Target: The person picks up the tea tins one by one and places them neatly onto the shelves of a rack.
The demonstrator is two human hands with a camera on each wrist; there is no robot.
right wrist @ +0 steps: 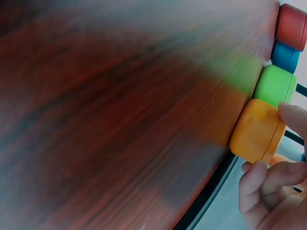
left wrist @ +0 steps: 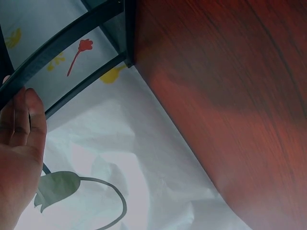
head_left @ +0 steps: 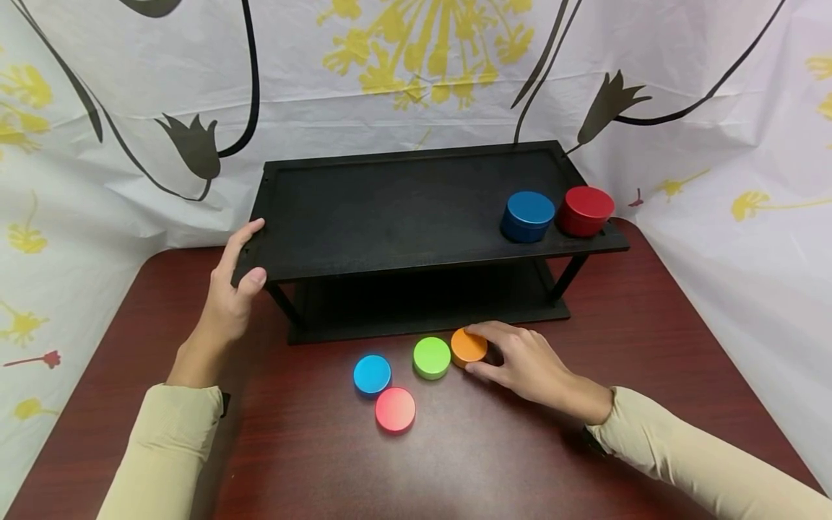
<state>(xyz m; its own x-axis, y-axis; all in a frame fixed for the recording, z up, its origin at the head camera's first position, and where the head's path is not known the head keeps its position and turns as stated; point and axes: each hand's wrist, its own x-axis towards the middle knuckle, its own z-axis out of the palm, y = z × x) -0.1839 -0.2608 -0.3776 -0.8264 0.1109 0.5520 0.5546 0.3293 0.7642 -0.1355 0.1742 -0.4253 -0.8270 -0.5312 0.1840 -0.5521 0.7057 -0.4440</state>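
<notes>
My right hand (head_left: 526, 361) has its thumb and fingers around the sides of a round orange tin (head_left: 469, 347) on the table. Touching or almost touching that tin is a lime green tin (head_left: 432, 357); the right wrist view shows the orange tin (right wrist: 257, 130) between thumb and fingers. A light blue tin (head_left: 373, 375) and a pinkish-red tin (head_left: 395, 409) stand further left. My left hand (head_left: 227, 296) rests at the left end of a black two-tier shelf (head_left: 390, 209), its fingers (left wrist: 21, 120) straight against the side rail in the left wrist view.
On the shelf's upper tier, at the right end, stand a larger dark blue tin (head_left: 529, 217) and a larger red tin (head_left: 586, 211). A white patterned cloth (head_left: 416, 108) hangs behind and beside the dark red wooden table (head_left: 494, 455).
</notes>
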